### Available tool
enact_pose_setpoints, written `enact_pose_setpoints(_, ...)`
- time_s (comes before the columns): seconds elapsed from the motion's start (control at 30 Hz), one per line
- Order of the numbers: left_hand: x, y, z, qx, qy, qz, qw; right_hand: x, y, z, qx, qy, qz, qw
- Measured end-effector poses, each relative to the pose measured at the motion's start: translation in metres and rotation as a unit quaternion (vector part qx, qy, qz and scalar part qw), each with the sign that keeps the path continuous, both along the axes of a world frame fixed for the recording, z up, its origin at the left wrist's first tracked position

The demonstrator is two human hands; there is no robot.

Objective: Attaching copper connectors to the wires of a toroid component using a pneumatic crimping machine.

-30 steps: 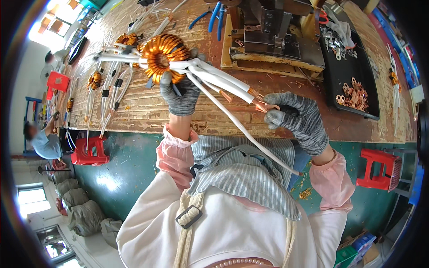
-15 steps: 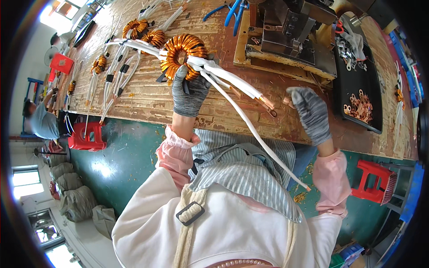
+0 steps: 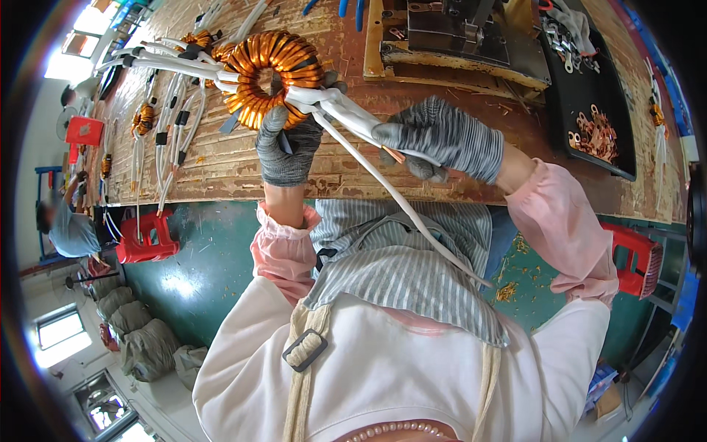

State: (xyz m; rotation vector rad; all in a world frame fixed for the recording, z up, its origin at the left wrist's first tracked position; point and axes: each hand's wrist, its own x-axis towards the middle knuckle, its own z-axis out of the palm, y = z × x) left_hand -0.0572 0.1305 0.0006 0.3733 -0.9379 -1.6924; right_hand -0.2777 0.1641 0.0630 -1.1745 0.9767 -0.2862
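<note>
A large copper-wire toroid coil (image 3: pixel 254 96) is raised over the near side of the workbench. My left hand (image 3: pixel 291 151), in a grey knit glove, is closed round its lower edge, thumb in front. White sleeved leads (image 3: pixel 346 118) run from the coil to the right. My right hand (image 3: pixel 442 136), gloved alike, has its fingers closed on these leads near their ends; a bare copper tip (image 3: pixel 393 155) shows below the fingers. One long white lead (image 3: pixel 401 195) hangs apart, down over my striped apron. More white leads (image 3: pixel 169 62) stretch left from the coil.
At the back stands a metal press (image 3: pixel 456 37) on a yellowed base. A black tray (image 3: pixel 615 158) at right holds copper terminals (image 3: pixel 595 136) and silvery ones. Smaller coils (image 3: pixel 143 118) with leads lie on the left of the bench. Red stools (image 3: pixel 147 236) stand below; a person (image 3: pixel 66 217) sits far left.
My right hand has moved left from the bare bench and closed on the leads' ends. The coil and my left hand appear further left and higher, as the whole view has shifted.
</note>
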Motion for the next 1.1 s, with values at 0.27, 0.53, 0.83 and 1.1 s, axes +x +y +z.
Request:
enact_pose_setpoints(0.27, -0.013, 0.009, 0.008, 0.036, 0.016, 0.079, 0.996, -0.013, 0.002, -0.018, -0.698, 0.366, 0.019, 0.615)
enact_pose_setpoints(0.53, -0.004, 0.006, 0.014, 0.0, 0.021, 0.059, 0.998, -0.04, 0.012, -0.005, -0.015, -0.062, -0.055, 0.996)
enact_pose_setpoints(0.83, -0.001, 0.009, 0.016, -0.023, -0.014, 0.094, 0.995, -0.027, 0.027, -0.008, -0.085, 0.006, -0.024, 0.996)
enact_pose_setpoints(1.1, -0.011, 0.021, 0.016, 0.006, -0.016, 0.137, 0.99, -0.039, 0.038, -0.03, -0.568, 0.408, -0.015, 0.715)
